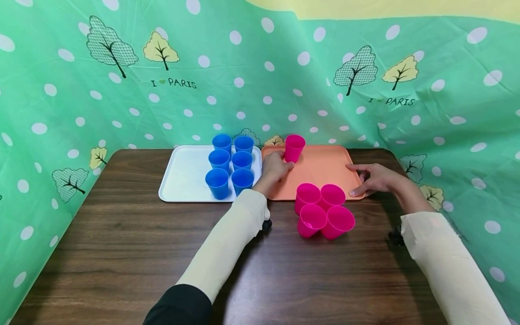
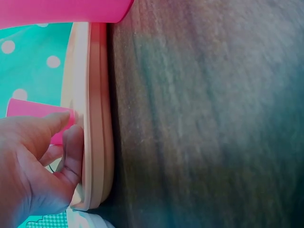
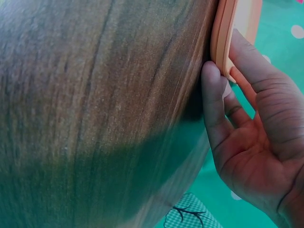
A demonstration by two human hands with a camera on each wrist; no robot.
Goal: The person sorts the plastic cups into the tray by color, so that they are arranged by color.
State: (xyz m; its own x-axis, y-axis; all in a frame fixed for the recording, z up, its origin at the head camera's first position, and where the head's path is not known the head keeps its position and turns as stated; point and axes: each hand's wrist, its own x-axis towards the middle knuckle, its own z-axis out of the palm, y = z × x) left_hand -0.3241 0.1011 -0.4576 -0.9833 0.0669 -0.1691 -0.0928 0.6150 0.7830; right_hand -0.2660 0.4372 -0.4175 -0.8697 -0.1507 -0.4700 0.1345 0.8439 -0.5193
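On the orange tray (image 1: 325, 169), a pink cup (image 1: 294, 146) stands upright near the back left. My left hand (image 1: 277, 169) is low at its left side, with thumb and fingers around the base; in the left wrist view the thumb overlaps the cup (image 2: 28, 108). At the tray's front right corner, my right hand (image 1: 375, 177) pinches the rim, thumb over the edge. The right wrist view shows its fingers bent at the tray's corner (image 3: 223, 42). Several more pink cups (image 1: 312, 216) stand upright in a cluster just in front of the tray.
A white tray (image 1: 183, 176) adjoins the orange one on the left, with several blue cups (image 1: 219, 180) in two columns on its right half. Both trays lie along the back of the dark wooden table (image 1: 122, 253). A green dotted cloth (image 1: 227, 58) hangs right behind.
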